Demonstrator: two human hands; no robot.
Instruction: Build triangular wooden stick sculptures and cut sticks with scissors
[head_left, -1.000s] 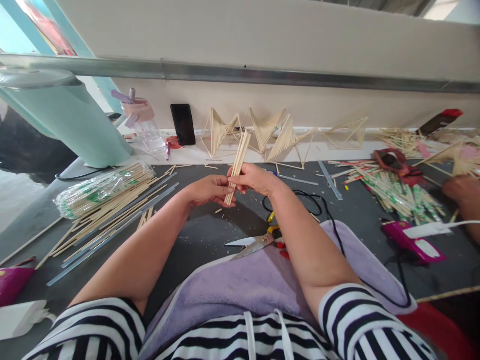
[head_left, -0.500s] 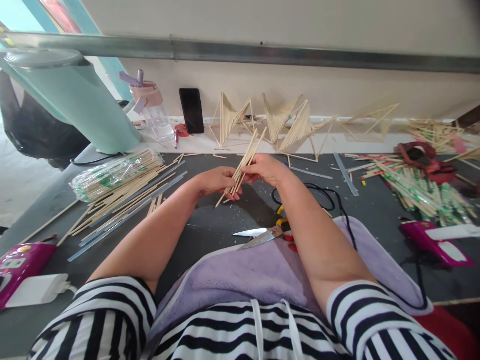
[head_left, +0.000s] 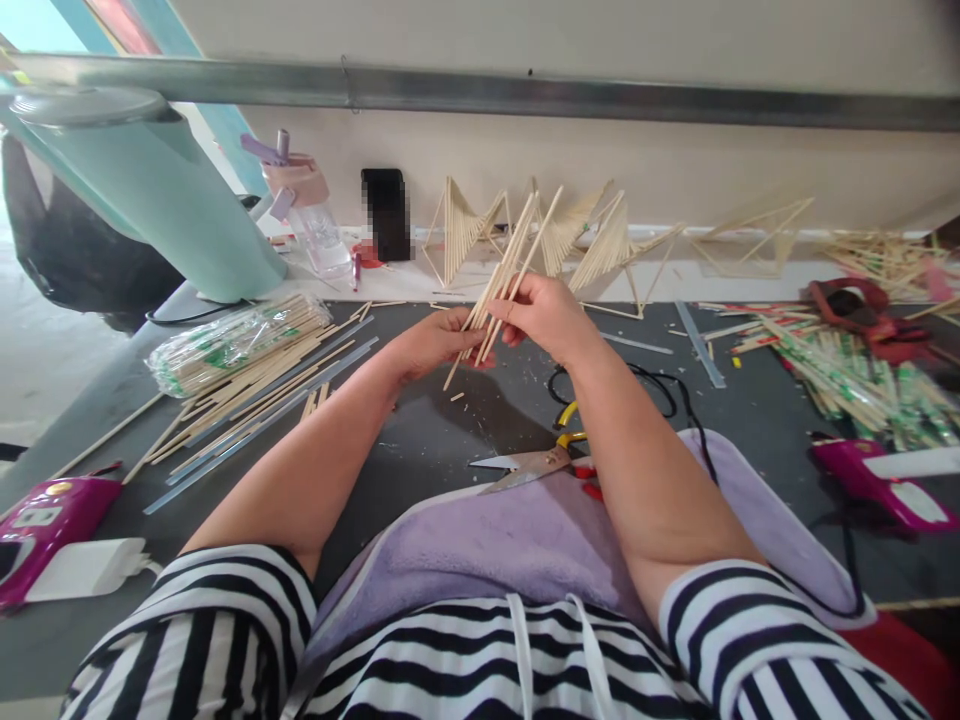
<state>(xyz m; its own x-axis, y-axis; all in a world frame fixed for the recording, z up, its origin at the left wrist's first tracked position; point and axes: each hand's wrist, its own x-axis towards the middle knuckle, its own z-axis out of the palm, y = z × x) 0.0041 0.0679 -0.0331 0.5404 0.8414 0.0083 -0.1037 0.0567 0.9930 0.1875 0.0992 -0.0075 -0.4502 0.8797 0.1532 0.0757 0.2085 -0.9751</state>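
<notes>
Several thin wooden sticks [head_left: 513,245] slant up and to the right between my hands, above the dark tabletop. My left hand [head_left: 442,343] is closed around their lower part. With its fingers pinched, my right hand [head_left: 541,312] grips one stick at the right side of the bunch, set a little apart from the others. Below my hands, small stick scraps [head_left: 459,397] lie on the table. Scissors [head_left: 529,463] with yellow and red on their handles rest nearer to me, partly over a purple cloth [head_left: 480,550].
Behind my hands stand stick structures [head_left: 459,235], a phone [head_left: 387,215] and a water bottle [head_left: 309,215]. On the left are a wrapped stick bundle [head_left: 236,345], loose sticks and glue sticks [head_left: 262,420]. Green-marked sticks [head_left: 862,385], a black cable [head_left: 660,378] and a magenta device [head_left: 877,485] lie right.
The sticks and my right hand have risen, and one stick now stands apart from the bunch on the right. Small scraps now show on the table below.
</notes>
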